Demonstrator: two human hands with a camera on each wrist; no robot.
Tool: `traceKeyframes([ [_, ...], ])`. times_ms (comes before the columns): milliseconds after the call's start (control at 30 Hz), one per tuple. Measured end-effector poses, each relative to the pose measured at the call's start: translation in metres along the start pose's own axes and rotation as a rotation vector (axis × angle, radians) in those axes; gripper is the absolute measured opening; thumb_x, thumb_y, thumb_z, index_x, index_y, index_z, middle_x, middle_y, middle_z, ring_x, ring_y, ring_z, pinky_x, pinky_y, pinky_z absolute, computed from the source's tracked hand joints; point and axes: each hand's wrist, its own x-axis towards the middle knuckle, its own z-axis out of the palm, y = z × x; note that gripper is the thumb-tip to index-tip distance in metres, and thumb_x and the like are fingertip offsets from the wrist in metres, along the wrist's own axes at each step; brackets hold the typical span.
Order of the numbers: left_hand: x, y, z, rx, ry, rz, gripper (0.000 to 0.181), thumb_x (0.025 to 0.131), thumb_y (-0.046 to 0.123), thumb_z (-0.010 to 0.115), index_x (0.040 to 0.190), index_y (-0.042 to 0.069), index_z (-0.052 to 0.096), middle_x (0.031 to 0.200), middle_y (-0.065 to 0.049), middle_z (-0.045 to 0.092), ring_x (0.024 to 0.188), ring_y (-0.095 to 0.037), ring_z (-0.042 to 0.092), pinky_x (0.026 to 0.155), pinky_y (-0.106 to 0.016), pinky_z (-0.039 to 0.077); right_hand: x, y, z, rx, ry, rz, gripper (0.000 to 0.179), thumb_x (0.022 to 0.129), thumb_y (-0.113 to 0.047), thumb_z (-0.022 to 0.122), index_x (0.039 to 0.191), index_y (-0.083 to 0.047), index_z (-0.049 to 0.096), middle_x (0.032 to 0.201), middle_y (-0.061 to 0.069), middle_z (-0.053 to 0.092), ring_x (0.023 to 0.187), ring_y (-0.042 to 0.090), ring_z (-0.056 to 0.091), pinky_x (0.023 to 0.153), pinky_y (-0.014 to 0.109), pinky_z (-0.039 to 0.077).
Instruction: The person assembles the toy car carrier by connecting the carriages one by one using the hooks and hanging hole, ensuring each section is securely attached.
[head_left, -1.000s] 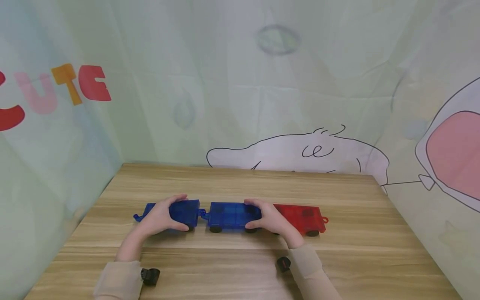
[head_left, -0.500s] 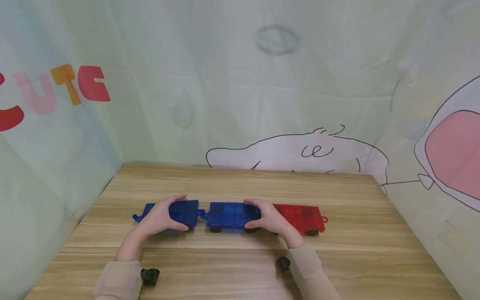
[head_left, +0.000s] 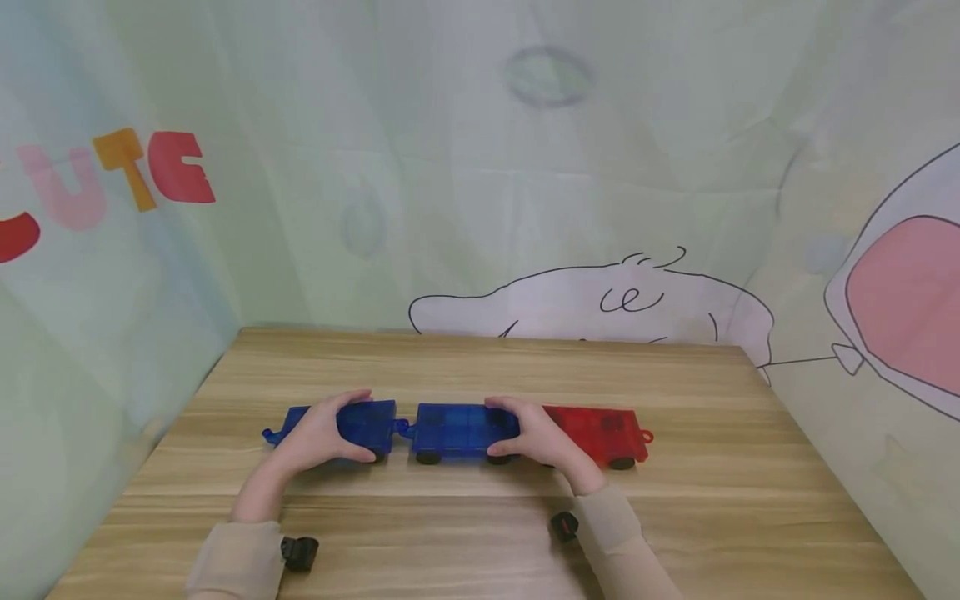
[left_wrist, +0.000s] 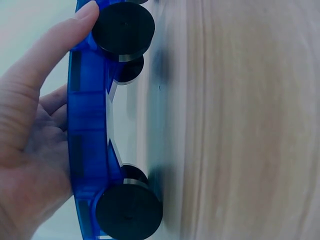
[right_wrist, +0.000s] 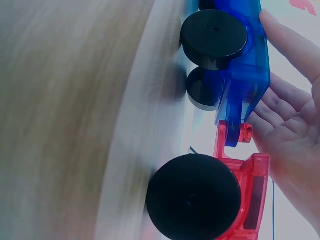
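Three translucent toy train cars stand in a row on the wooden table. My left hand (head_left: pixel 318 433) grips the leftmost blue car (head_left: pixel 372 425) across its width; in the left wrist view the thumb presses its side by a black wheel (left_wrist: pixel 123 29). The second blue car (head_left: pixel 450 429) is held at its right end by my right hand (head_left: pixel 536 435), thumb on the near side and fingers over the far side. Between the blue cars, a hook and ring meet. Behind the right hand comes a red car (head_left: pixel 600 429); the right wrist view shows a blue hook (right_wrist: pixel 233 122) in its red ring.
The wooden table (head_left: pixel 480 533) carries the cars near its middle. A printed curtain (head_left: pixel 450 167) hangs behind and beside it. A small black camera (head_left: pixel 300 553) sits at the left wrist, another black camera (head_left: pixel 565 526) at the right.
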Motion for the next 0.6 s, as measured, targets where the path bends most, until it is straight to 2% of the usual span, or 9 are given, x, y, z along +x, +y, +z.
traceKeyframes([
  [600,0.0019,-0.0039,0.002,0.035,-0.004,0.002,0.098,0.063,0.027,0.092,0.14,-0.008,0.044,0.14,-0.026,0.051,0.134,-0.049,0.039,0.107,-0.064,0.033,-0.0003,-0.0004,0.0003,-0.005,0.0,-0.008,0.068,0.079,-0.016,0.081,0.137,0.004,0.052,0.141,0.018,0.054,0.135,0.034,0.046,0.114,0.052,0.034],
])
